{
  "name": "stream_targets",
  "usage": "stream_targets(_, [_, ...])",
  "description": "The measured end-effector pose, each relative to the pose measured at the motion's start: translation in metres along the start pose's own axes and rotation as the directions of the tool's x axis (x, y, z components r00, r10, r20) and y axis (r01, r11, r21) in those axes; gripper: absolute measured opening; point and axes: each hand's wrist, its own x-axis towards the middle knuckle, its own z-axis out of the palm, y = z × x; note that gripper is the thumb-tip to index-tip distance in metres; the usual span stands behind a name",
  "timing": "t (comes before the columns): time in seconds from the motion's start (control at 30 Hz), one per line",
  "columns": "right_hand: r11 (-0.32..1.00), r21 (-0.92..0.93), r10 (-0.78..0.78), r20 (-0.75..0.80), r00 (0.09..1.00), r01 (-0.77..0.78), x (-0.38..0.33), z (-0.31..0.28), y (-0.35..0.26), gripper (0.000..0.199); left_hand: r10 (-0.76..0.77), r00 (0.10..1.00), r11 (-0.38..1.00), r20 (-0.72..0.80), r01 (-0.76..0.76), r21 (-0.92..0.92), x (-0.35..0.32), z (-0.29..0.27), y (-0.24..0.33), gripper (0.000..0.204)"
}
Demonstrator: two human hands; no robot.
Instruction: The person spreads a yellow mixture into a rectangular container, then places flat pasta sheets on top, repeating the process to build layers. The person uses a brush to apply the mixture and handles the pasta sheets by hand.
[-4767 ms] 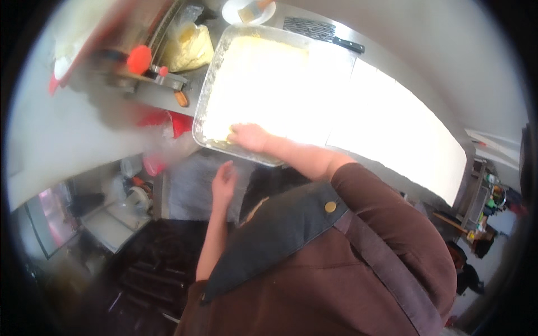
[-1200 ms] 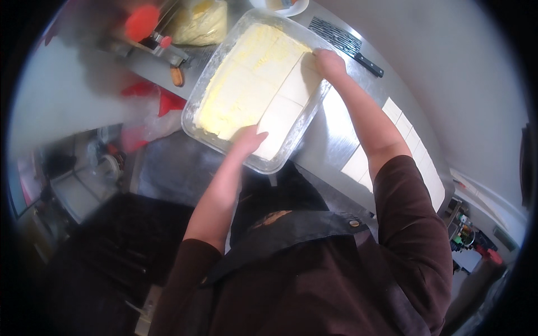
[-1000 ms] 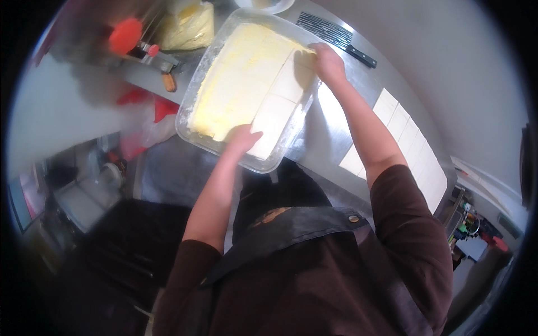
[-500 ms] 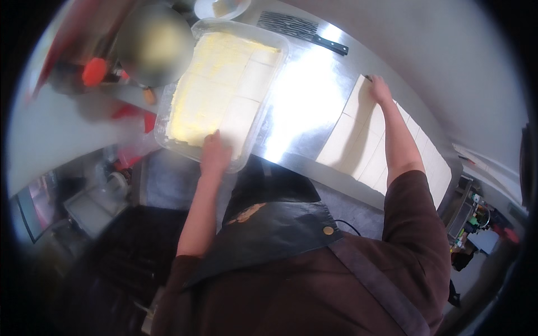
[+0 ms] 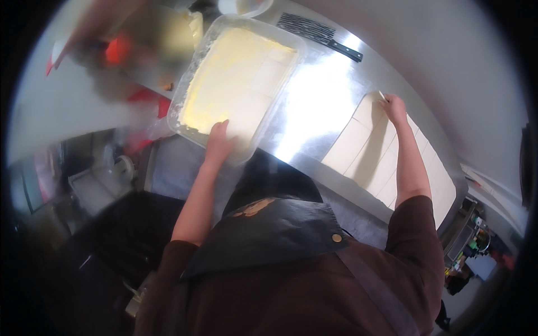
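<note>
The person at the counter point(image 5: 314, 120) worked with two bare hands set well apart. At the right of the frame, the right hand point(image 5: 395, 110) pinched the far edge of a scored pale sheet point(image 5: 358, 140), fingertips closed on it, so that a small lip stood up from the metal. The rest of that sheet lay flat, crossed by cut lines, with the arm's shadow falling over it.

Left of centre, the left hand point(image 5: 220, 147) reached over the near rim of a clear tub point(image 5: 252, 22). Its fingers were blurred; I could not tell whether they were spread or pressed together, nor whether they touched the pale layer point(image 5: 238, 75) lining the tub, yellow along its left side. A broad knife point(image 5: 322, 36) lay at the top, beyond both.

To my eye, lifting that edge well called for a light, flat pinch, since such a thin sheet would probably stretch or tear under a hard tug. Peeling low and slowly would let it part from the metal evenly, and a second hand under its middle would keep it from sagging along the cuts.
</note>
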Motion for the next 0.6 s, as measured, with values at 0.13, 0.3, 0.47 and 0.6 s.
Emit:
stream_targets(0.13, [0.99, -0.088, -0.11, 0.033, 0.993, 0.113, -0.027, -0.019, -0.027, 0.021, 0.07, 0.992, 0.996, -0.101, -0.074, -0.04, 0.002, 0.0, -0.003, 0.055])
stream_targets(0.3, [0.987, 0.153, -0.082, 0.267, 0.96, 0.042, -0.075, -0.106, -0.134, 0.02, 0.034, 0.992, 0.928, 0.119, 0.013, -0.373, 0.0, -0.034, 0.073, 0.063])
stream_targets(0.47, [0.706, 0.356, -0.704, 0.266, 0.658, 0.612, -0.106, -0.185, -0.237, 0.015, 0.439, 0.892, 0.76, 0.106, -0.306, -0.573, -0.002, -0.024, 0.117, 0.081])
stream_targets(0.6, [0.361, 0.697, -0.872, 0.018, 0.489, 0.62, -0.079, -0.206, -0.28, 0.018, 0.639, 0.736, 0.661, 0.224, -0.376, -0.65, 0.018, -0.03, 0.11, 0.067])
